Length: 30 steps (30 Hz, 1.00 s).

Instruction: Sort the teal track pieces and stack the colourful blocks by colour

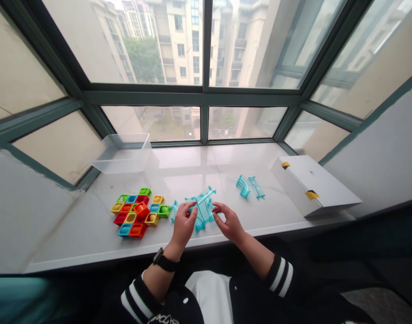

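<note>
My left hand (184, 222) and my right hand (228, 221) meet over a cluster of translucent teal track pieces (202, 211) on the white window ledge (91, 234). Both hands have their fingers curled and pinched on the teal pieces, the left at the cluster's left side, the right at its right side. A long teal strip rises slanted between the two hands. A black watch sits on my left wrist. Just left of my left hand lies a group of coloured square blocks (136, 212) joined together, in red, orange, yellow, green and blue.
Two more curved teal track pieces (249, 186) lie further back right. A clear plastic tub (123, 153) stands at the back left near the window. A white flat box (312, 182) with yellow tape lies at the right end of the ledge.
</note>
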{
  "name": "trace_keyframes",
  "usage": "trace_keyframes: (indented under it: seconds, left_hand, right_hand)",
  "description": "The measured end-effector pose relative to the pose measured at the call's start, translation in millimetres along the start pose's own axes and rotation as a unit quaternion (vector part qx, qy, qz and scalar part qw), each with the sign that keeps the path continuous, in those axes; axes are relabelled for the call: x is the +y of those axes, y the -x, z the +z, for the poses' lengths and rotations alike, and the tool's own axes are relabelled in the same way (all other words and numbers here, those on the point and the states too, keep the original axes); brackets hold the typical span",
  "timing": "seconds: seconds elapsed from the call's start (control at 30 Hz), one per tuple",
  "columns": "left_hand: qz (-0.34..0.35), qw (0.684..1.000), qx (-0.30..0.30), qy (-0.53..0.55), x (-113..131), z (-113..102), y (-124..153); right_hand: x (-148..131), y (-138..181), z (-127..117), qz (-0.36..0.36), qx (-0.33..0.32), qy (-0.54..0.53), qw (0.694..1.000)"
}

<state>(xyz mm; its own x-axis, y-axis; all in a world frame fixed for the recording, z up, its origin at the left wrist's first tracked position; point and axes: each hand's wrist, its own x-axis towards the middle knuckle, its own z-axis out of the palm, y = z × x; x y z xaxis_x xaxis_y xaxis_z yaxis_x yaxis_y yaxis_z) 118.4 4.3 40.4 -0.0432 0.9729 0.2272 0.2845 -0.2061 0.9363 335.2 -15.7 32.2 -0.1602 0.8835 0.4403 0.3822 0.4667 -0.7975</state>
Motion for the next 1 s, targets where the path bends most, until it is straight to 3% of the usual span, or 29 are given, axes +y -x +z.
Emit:
trace_keyframes:
  seconds: [0.17,0.33,0.8,1.0]
  left_hand:
    - [0.028,0.998,-0.050,-0.006,14.1,48.8,-6.4]
    - [0.027,0.996,-0.086,0.014,18.1,78.2,1.3]
    - [-0.007,0.976,-0.217,0.012,5.3,107.2,15.6]
    - [-0.024,0.979,-0.201,0.024,7.5,116.8,13.1]
  right_hand:
    - [-0.6,-3.1,-9.7,-0.024,-0.004,-0.024,0.999]
    - [6.8,-2.0,-19.0,-0.016,0.035,-0.002,0.999]
    - [54.9,4.8,-39.6,0.042,0.105,0.061,0.992]
    - [73.6,11.6,-45.0,0.067,0.103,0.106,0.987]
